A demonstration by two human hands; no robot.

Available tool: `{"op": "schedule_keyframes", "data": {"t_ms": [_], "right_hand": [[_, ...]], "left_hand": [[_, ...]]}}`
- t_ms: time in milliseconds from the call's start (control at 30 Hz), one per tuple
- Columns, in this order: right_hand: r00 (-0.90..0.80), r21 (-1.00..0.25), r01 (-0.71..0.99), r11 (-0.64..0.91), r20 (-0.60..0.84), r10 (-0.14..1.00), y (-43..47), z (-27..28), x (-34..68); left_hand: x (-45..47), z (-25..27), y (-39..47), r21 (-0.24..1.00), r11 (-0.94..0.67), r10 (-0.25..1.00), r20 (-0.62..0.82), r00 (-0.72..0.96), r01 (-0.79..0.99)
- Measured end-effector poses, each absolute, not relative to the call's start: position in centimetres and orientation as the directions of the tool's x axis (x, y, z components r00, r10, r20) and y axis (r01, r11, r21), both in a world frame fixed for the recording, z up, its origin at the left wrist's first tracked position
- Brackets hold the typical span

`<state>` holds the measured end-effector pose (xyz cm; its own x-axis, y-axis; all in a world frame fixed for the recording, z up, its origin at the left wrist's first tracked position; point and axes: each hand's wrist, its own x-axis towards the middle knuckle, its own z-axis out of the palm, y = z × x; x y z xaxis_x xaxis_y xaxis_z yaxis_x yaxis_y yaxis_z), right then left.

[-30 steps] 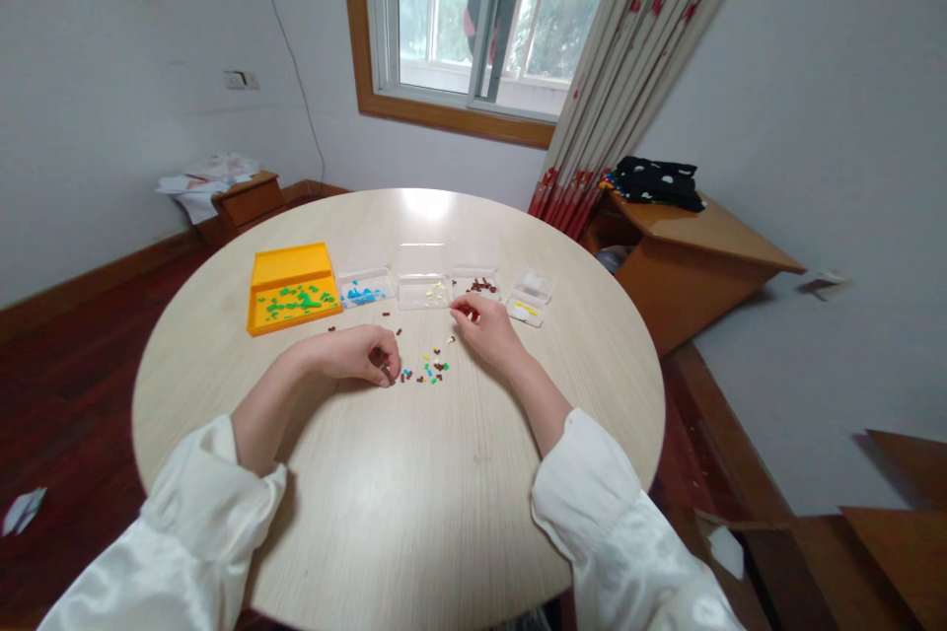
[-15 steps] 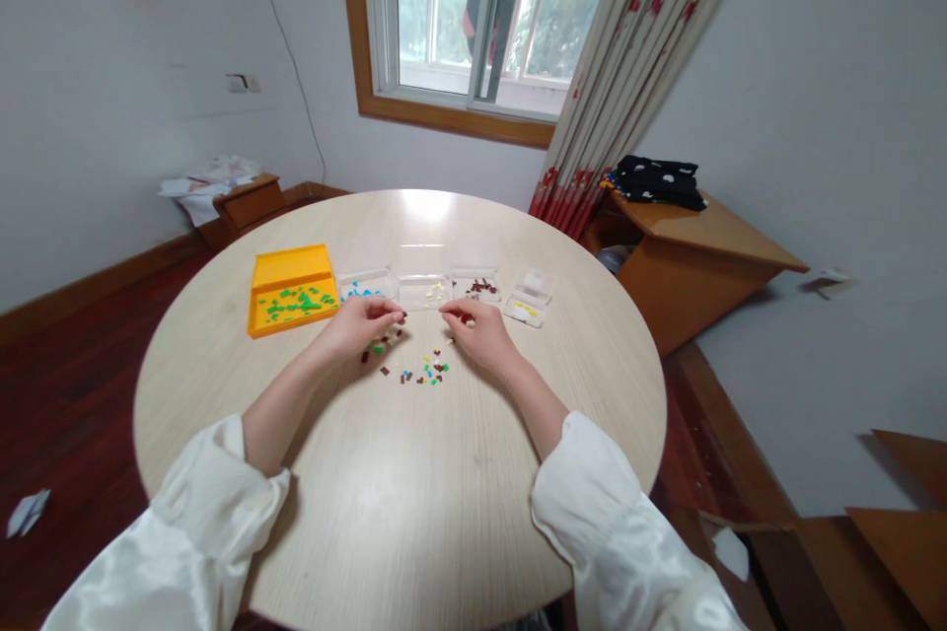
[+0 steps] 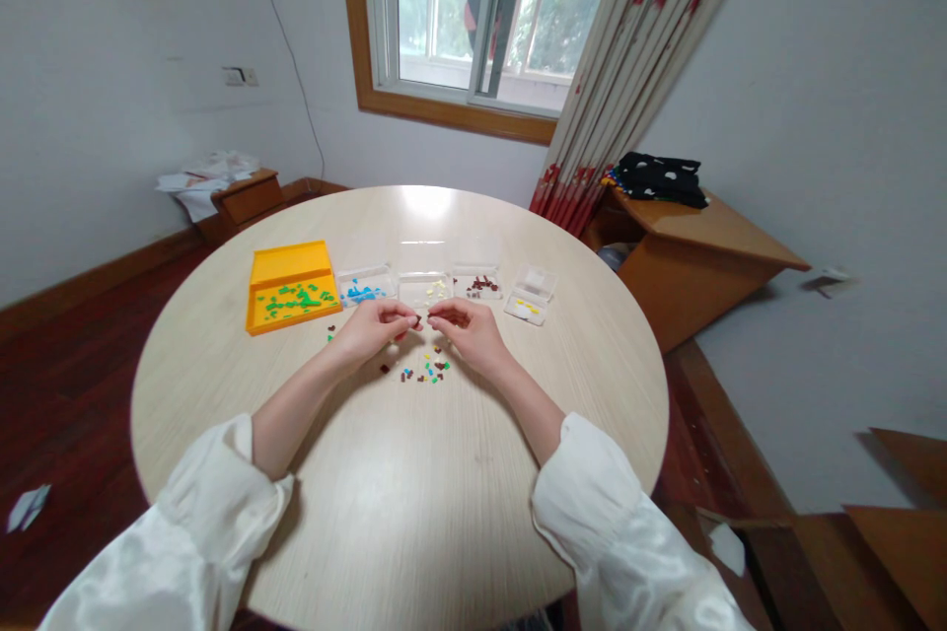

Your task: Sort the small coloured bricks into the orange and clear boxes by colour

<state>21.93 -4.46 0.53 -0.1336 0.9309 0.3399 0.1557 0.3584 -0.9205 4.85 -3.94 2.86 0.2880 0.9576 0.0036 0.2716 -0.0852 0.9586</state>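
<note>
The left hand pinches a tiny brown piece between its thumb and finger, just above the round table. The right hand is bent close by, thumb and finger near each other; a dark speck shows at the tips, but I cannot tell if it holds one too. The step looks like handling small bits at the fingertips, and I think the next move calls for a light, steady pinch. Little loose pieces lie mixed up nearer the person, and the hands hide some of the table behind them. Past the hands is a row: a yellow box with green pieces, then clear boxes with blue, cream, brown and yellow bits. They sit close behind the hands, so a bump could spill them.
</note>
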Motion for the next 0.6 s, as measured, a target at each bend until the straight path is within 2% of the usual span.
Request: {"op": "schedule_keyframes", "data": {"t_ms": [600], "right_hand": [[-0.174, -0.911, 0.136, 0.390, 0.366, 0.914, -4.76, 0.64, 21.80]], "left_hand": [[4.93, 2.62, -3.93, 0.973, -0.091, 0.939, 0.012, 0.345, 0.213]]}}
